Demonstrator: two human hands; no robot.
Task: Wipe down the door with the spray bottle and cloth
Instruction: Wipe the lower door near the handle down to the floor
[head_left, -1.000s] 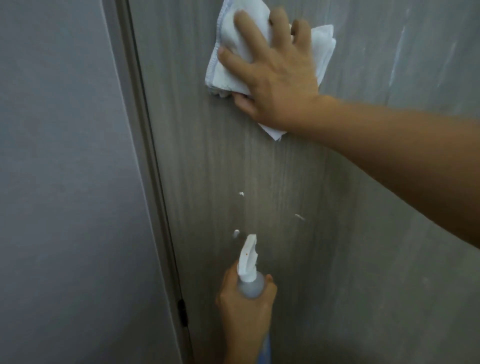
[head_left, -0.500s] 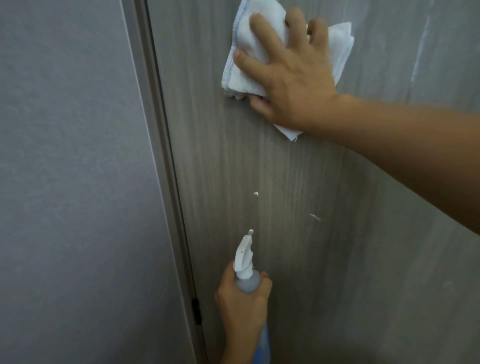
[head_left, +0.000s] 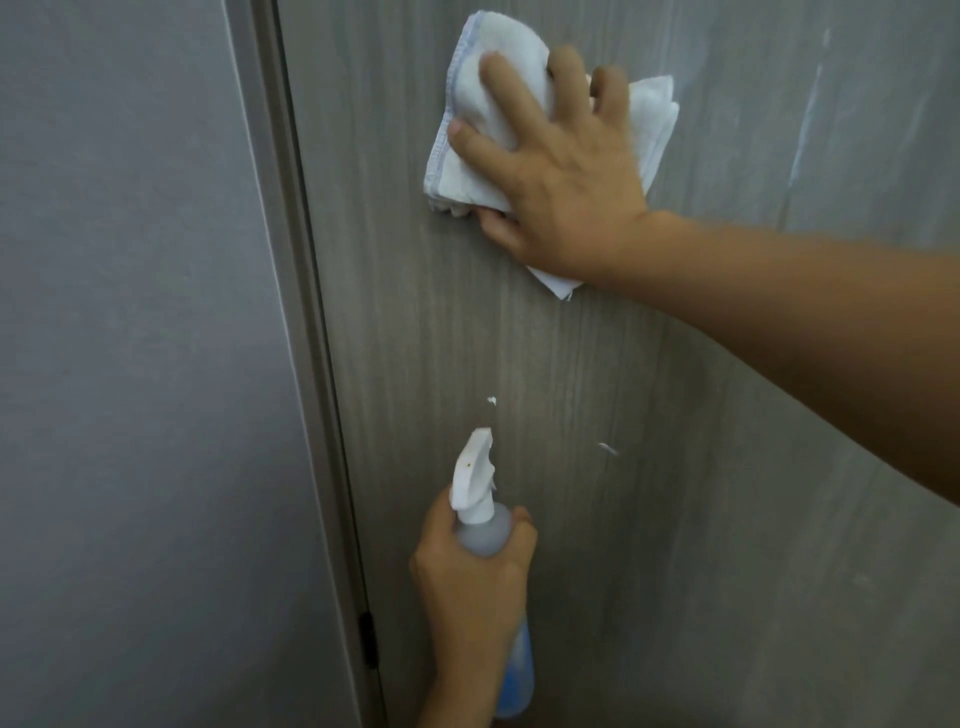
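Blue liquid fills the spray bottle (head_left: 480, 535), gripped around its neck by the left hand (head_left: 470, 577), white nozzle rising above the curled fingers. Farther up the grey wood-grain door (head_left: 675, 493), the right hand (head_left: 561, 192) presses the white cloth (head_left: 467, 150) flat, fingers spread, cloth edges showing beyond the fingertips.

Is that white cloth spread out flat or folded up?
Folded. The cloth shows stacked layers at its lower-left edge and right side, bunched under the right hand pressing it against the door.
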